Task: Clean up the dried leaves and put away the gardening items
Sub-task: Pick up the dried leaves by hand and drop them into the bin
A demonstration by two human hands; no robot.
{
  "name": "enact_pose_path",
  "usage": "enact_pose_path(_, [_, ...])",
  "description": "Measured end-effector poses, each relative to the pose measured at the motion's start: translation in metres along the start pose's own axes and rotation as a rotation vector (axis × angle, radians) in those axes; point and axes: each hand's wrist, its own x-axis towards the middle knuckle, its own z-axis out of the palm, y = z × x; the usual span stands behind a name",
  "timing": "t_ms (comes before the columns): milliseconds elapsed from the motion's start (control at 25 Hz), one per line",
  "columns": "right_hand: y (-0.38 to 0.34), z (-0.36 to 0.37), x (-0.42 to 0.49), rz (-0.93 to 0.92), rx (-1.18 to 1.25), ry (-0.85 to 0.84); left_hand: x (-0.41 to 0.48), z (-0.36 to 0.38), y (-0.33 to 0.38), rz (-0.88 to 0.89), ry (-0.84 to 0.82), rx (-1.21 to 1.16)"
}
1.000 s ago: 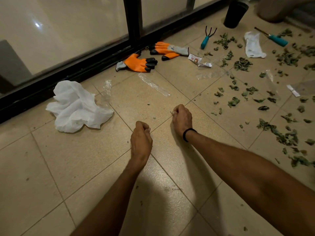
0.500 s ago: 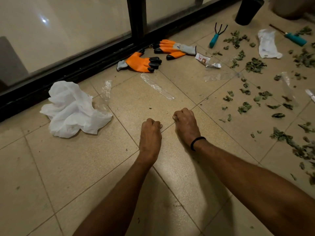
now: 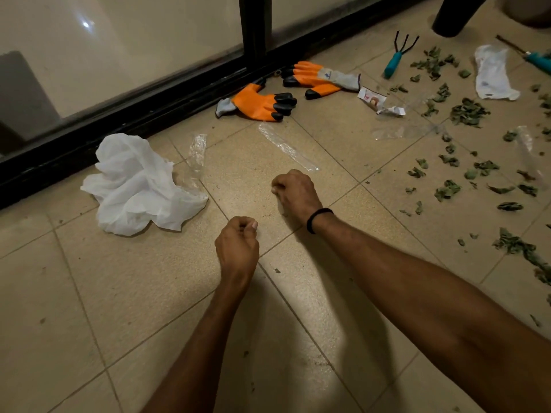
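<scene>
Dried green leaves (image 3: 468,111) lie scattered over the tiled floor on the right. Two orange gloves with black fingertips, one (image 3: 259,104) and the other (image 3: 316,77), rest by the black door frame. Beyond them lie a teal hand rake (image 3: 393,64) and another teal-handled tool (image 3: 539,61) at the right edge. My left hand (image 3: 238,245) is a closed fist low over the floor. My right hand (image 3: 295,192), with a black wristband, is also curled shut just beyond it. A pale scrap shows under its heel; I cannot tell if it is held.
A crumpled white bag (image 3: 137,186) lies to the left near the glass door's black frame (image 3: 179,93). Clear plastic strips (image 3: 286,147) (image 3: 198,149), a small torn packet (image 3: 372,99), a white wrapper (image 3: 492,74) and a black pot (image 3: 456,13) are farther back.
Both fists have shifted left across the floor. The right hand has moved farther away from me, widening the gap between the hands. Both stay closed.
</scene>
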Motion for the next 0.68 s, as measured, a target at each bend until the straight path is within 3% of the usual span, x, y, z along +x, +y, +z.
enact_pose_path(160, [-0.005,0.005,0.006,-0.012,-0.122,-0.028,-0.011,-0.026,-0.012,-0.012,-0.050,-0.060])
enact_pose_path(280, [-0.011,-0.005,-0.004,0.092,-0.003,-0.032,-0.028,-0.034,-0.019,0.012,-0.091,-0.037])
enact_pose_path(680, [-0.005,-0.017,-0.079,0.165,0.121,-0.010,-0.060,-0.041,-0.023,0.166,-0.157,0.129])
